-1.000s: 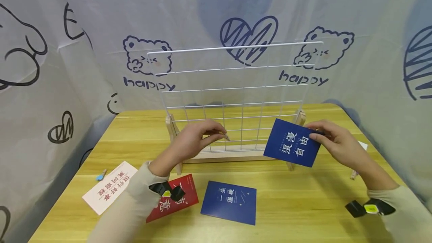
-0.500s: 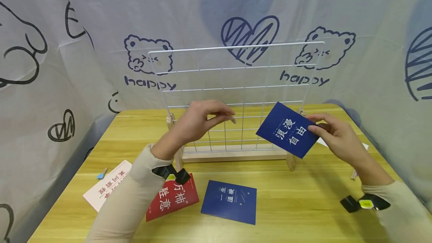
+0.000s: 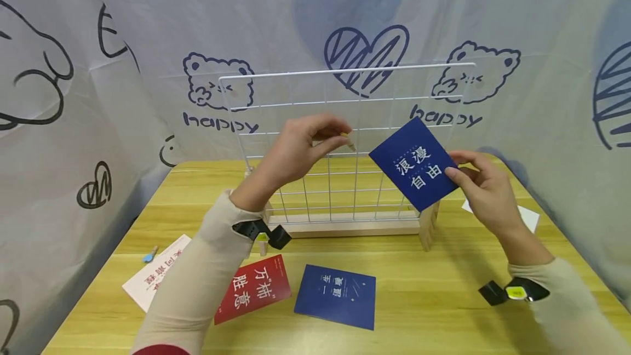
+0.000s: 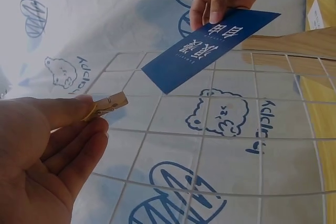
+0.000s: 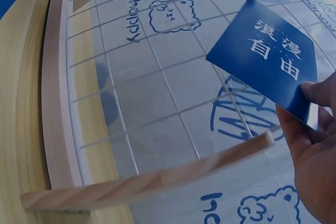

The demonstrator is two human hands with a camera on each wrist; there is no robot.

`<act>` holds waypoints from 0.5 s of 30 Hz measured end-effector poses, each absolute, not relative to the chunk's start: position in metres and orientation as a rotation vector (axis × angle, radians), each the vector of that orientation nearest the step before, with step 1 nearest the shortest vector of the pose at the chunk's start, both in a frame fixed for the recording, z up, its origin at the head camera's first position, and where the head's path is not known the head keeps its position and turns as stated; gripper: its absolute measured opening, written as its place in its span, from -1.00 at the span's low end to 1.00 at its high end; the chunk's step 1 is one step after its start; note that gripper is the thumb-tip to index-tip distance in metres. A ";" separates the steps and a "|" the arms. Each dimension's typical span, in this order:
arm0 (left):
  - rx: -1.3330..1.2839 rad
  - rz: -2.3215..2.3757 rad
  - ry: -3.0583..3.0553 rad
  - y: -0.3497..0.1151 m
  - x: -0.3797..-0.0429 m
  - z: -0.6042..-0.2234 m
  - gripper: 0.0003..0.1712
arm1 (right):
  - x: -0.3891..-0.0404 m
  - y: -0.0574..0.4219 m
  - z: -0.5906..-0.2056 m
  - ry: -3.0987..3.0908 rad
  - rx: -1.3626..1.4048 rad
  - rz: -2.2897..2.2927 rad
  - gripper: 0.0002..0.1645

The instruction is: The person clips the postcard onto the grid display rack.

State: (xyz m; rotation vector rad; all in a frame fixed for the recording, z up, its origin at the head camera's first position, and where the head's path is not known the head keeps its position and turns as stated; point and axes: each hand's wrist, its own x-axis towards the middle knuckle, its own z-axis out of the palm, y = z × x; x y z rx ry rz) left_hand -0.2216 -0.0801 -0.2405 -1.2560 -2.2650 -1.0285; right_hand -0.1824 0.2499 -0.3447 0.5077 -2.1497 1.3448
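Note:
Between thumb and fingers my left hand [image 3: 308,144] pinches a small wooden clothespin [image 4: 111,103], held in front of the white wire grid [image 3: 340,179]. My right hand [image 3: 485,193] grips a blue card [image 3: 414,163] with white characters by its lower right corner. The card is tilted and hangs before the right half of the grid, apart from the clothespin. In the right wrist view the thumb lies over the card's printed face, with fingers behind it. The grid stands upright in a wooden base [image 3: 345,229].
On the table [image 3: 394,300] lie another blue card [image 3: 335,296], a red card [image 3: 258,289] and a pinkish white card [image 3: 158,273], partly under the left sleeve. A clothespin with a blue heart [image 3: 149,256] is at the left. White paper [image 3: 529,218] lies behind the right hand.
Both hands have risen along the grid, the left one also moving right with the clothespin. The held blue card has gone up and left and turned into a diamond slant.

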 end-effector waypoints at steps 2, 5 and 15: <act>-1.231 -1.031 -2.264 -0.076 -0.222 -0.235 -0.84 | -0.183 0.247 -0.343 -2.124 0.499 1.365 -0.66; -1.221 -1.024 -2.250 -0.071 -0.224 -0.228 -0.86 | -0.184 0.243 -0.339 -2.078 0.482 1.408 -0.66; -1.196 -0.993 -2.195 -0.053 -0.229 -0.205 -0.88 | -0.187 0.235 -0.334 -1.869 0.490 1.649 -0.68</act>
